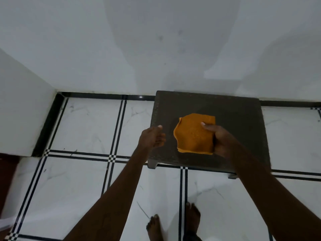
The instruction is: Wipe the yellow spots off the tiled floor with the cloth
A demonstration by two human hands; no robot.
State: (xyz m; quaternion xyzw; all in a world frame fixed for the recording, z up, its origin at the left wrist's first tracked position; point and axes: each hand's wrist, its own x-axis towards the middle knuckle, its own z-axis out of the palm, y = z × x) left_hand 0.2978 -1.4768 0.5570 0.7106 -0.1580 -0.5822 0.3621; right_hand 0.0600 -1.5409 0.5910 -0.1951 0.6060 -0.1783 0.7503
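My right hand (pixel 219 139) grips a folded orange cloth (pixel 192 134) by its right edge, holding it just above the dark stool top (pixel 234 115). My left hand (pixel 153 137) hovers at the stool's left edge, fingers loosely apart, holding nothing. The white marble-look tiled floor (pixel 86 122) with black stripe borders spreads around the stool. No yellow spots show on the tiles in view.
A white wall (pixel 156 40) stands behind the stool, and a white block (pixel 22 108) juts out at the left. My bare feet (pixel 173 225) stand on the tiles near the bottom. The stool's legs (pixel 152 165) rest on the floor.
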